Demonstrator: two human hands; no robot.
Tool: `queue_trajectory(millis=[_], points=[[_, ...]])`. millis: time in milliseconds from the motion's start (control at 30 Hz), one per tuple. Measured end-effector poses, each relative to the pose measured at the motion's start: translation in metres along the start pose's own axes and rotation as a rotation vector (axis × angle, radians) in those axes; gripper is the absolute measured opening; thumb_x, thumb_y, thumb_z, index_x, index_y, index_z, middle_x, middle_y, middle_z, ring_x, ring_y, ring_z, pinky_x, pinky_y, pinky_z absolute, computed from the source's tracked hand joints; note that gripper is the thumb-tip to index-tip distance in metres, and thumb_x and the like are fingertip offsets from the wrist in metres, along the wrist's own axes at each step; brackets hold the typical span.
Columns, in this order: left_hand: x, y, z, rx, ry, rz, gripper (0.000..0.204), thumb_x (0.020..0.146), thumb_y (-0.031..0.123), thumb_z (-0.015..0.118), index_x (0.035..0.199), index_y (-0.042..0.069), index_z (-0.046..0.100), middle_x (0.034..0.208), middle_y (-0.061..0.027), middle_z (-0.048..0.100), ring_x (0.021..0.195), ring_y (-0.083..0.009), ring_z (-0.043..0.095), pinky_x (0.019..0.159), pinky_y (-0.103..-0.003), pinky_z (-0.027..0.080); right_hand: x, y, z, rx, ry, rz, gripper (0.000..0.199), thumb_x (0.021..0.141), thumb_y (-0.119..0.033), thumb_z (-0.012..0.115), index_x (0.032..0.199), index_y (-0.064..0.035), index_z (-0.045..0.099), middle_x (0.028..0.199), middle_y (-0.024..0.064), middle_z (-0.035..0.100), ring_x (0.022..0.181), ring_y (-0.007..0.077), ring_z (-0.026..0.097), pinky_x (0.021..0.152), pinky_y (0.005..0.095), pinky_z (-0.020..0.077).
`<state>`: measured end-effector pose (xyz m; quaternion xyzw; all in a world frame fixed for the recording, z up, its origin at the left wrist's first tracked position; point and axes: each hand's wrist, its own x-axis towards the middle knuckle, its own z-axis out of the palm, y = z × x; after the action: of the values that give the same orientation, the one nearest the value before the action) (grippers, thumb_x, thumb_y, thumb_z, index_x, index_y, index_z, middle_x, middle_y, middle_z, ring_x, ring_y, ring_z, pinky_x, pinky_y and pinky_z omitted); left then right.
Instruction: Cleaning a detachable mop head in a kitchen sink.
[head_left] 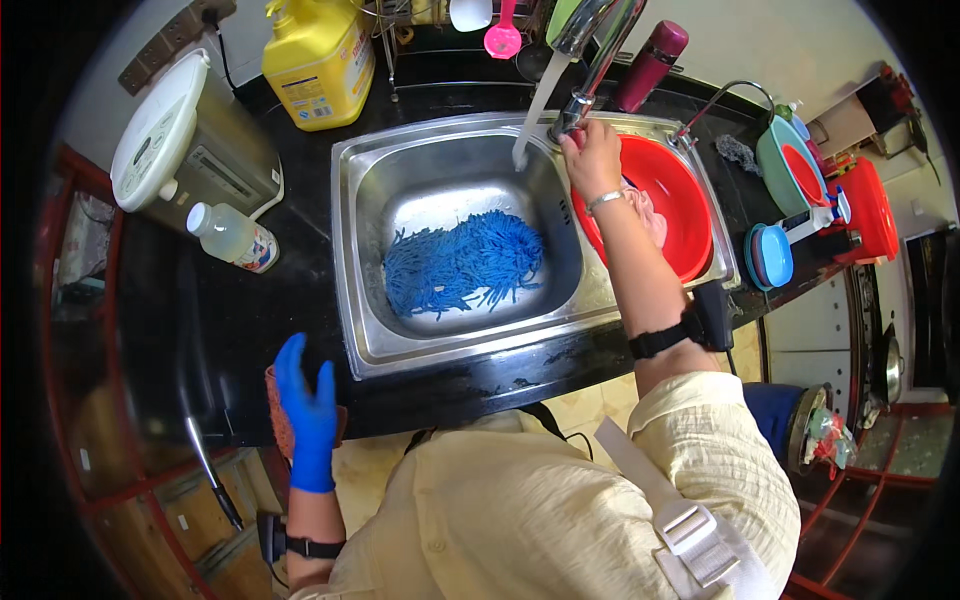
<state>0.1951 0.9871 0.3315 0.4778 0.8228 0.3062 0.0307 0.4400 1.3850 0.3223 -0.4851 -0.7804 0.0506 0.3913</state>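
My right hand (592, 155) is bare and grips the base of the steel tap (590, 60) at the back of the sink. Water runs from the spout into the steel sink basin (360, 190). A blue shaggy mop head (462, 262) lies wet on the basin floor. My left hand (304, 412) wears a blue glove and rests with fingers spread on the black counter edge, over a reddish-brown cloth (280, 420). It holds nothing.
A red basin (680, 215) fills the right sink bowl. A yellow detergent jug (318, 58), a white kettle pot (185, 135) and a small clear bottle (232, 236) stand on the black counter (300, 300). Stacked bowls (790, 170) and a red bucket (868, 210) sit right.
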Motion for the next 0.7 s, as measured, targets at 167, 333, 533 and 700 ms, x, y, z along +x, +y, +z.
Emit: queue_trajectory(millis=[167, 333, 533, 700], points=[[0.01, -0.004, 0.058, -0.36, 0.028, -0.078, 0.045, 0.077, 0.004, 0.06, 0.119, 0.002, 0.046, 0.114, -0.0153, 0.05, 0.106, -0.0276, 0.048, 0.093, -0.035, 0.036, -0.068, -0.028, 0.035, 0.51, -0.052, 0.357, 0.037, 0.077, -0.023, 0.062, 0.102, 0.0014, 0.049, 0.097, 0.0192, 0.05, 0.087, 0.0298, 0.051, 0.08, 0.0388, 0.0423], [0.004, -0.023, 0.082, 0.033, -0.051, 0.178, 0.047, 0.072, 0.005, 0.062, 0.117, 0.003, 0.049, 0.111, -0.0167, 0.051, 0.102, -0.0321, 0.048, 0.091, -0.039, 0.036, -0.069, -0.088, 0.074, 1.405, -0.263, 1.573, 0.038, 0.083, -0.026, 0.056, 0.108, 0.001, 0.044, 0.099, 0.019, 0.047, 0.082, 0.0301, 0.051, 0.073, 0.0476, 0.0479], [0.006, -0.016, 0.081, 0.0, -0.035, 0.164, 0.044, 0.069, 0.006, 0.062, 0.112, 0.004, 0.052, 0.106, -0.0164, 0.053, 0.097, -0.0327, 0.049, 0.087, -0.039, 0.038, -0.073, -0.032, 0.131, 0.969, -0.668, 0.894, 0.064, 0.078, -0.034, 0.062, 0.126, -0.0011, 0.035, 0.119, 0.0222, 0.041, 0.104, 0.0337, 0.047, 0.087, 0.0443, 0.0422], [0.005, -0.018, 0.077, -0.018, -0.054, 0.138, 0.043, 0.066, 0.002, 0.062, 0.108, 0.004, 0.054, 0.103, -0.0159, 0.054, 0.095, -0.0328, 0.05, 0.085, -0.039, 0.039, -0.12, 0.003, 0.128, -0.449, -1.17, 0.157, 0.103, 0.057, -0.054, 0.072, 0.136, -0.0101, 0.023, 0.132, 0.0215, 0.033, 0.123, 0.0363, 0.032, 0.098, 0.0416, 0.0328]])
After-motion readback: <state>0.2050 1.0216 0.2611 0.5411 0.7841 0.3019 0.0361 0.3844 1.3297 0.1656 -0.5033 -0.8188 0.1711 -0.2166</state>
